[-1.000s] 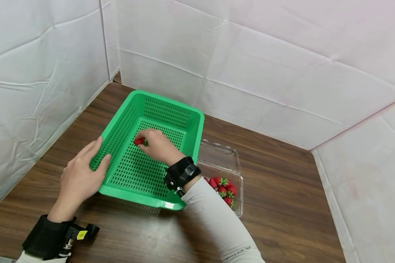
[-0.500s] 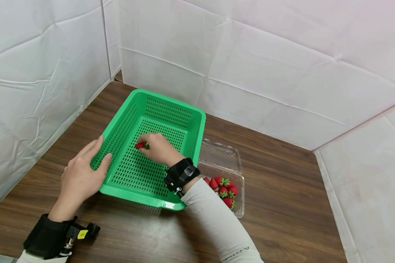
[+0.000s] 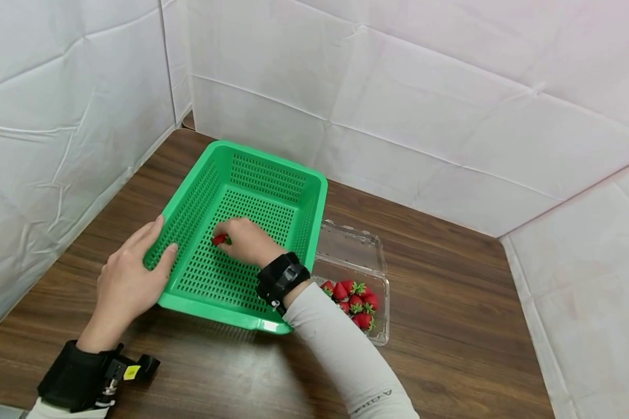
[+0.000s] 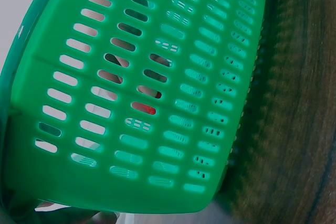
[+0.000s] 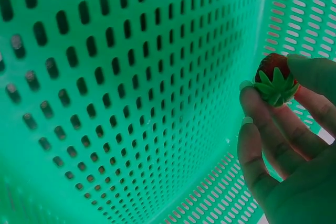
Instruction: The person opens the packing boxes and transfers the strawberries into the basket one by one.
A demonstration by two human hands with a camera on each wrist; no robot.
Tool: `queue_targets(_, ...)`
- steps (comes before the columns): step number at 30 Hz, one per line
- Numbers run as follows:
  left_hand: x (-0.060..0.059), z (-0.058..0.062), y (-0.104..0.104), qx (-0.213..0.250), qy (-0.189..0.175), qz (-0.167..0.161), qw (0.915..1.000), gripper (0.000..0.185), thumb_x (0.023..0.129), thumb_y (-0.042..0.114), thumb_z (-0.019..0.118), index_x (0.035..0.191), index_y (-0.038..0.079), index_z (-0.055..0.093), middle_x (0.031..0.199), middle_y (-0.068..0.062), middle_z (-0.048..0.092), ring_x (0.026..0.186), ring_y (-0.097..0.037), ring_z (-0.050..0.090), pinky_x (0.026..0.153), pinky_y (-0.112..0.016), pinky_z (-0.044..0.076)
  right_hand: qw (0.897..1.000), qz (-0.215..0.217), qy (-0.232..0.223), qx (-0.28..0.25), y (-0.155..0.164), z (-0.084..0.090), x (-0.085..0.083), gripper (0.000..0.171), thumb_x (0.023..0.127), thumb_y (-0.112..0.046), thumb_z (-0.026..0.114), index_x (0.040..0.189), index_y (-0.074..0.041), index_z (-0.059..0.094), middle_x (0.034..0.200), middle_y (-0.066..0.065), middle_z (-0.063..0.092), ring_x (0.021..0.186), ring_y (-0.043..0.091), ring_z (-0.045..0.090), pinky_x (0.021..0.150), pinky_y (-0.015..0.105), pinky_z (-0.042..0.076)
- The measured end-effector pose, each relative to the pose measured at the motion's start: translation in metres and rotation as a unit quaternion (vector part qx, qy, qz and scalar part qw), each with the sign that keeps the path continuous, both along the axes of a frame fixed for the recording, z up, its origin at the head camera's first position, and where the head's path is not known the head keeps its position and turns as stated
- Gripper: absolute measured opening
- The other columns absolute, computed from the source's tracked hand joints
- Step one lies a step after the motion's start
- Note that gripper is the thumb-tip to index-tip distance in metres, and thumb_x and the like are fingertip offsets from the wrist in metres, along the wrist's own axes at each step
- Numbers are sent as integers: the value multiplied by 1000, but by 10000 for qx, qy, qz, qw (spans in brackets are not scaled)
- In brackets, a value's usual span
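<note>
**Berry pinched low inside the basket**

Your right hand point(image 3: 245, 240) reaches across into the green basket point(image 3: 314, 201), forearm angled over the near rim, wrist bent down, fingers curled toward the perforated floor. It pinches a strawberry point(image 3: 220, 239) between thumb and fingertips, just above the floor near the left wall. Your left hand point(image 3: 128, 279) lies against the basket's left outer wall, palm on the side, fingers straight with the tips up at the rim; it presses there and grips nothing.

From your head you see the whole layout: the basket on the wooden table point(image 3: 451, 326), and just to its right an open clear punnet point(image 3: 380, 302) with more strawberries point(image 3: 352, 297) in it, partly behind your sleeve.

Your right wrist view gives what the head view cannot: the berry point(image 5: 275, 80) is held stem-end toward the camera, green leaves splayed, with fingertips point(image 5: 251, 103) closing on it from both sides, against the slotted wall.

Your left wrist view shows only the basket's outer wall point(image 4: 131, 119) close up, with a glimpse of red point(image 4: 145, 109) through one slot.
</note>
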State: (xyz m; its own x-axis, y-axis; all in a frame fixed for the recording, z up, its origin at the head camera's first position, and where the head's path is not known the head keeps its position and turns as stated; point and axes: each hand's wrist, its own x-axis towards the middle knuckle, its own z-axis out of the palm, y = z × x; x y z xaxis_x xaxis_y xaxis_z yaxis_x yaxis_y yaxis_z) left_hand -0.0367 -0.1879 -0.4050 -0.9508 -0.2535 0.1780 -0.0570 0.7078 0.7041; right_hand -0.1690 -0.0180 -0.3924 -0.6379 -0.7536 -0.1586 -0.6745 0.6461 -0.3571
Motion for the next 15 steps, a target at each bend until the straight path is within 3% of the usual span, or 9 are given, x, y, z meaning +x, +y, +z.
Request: queue_targets(15, -1, -2, -1, 52, -8, -39, 10000, 56, 101, 38, 47, 153, 22, 31, 152, -15, 41, 123, -55, 45, 83, -70, 34, 9992, 118, -9, 376, -1, -4, 3, 26, 96, -16, 62, 120, -11, 68, 119, 3, 69, 109, 12, 64, 86, 18, 51)
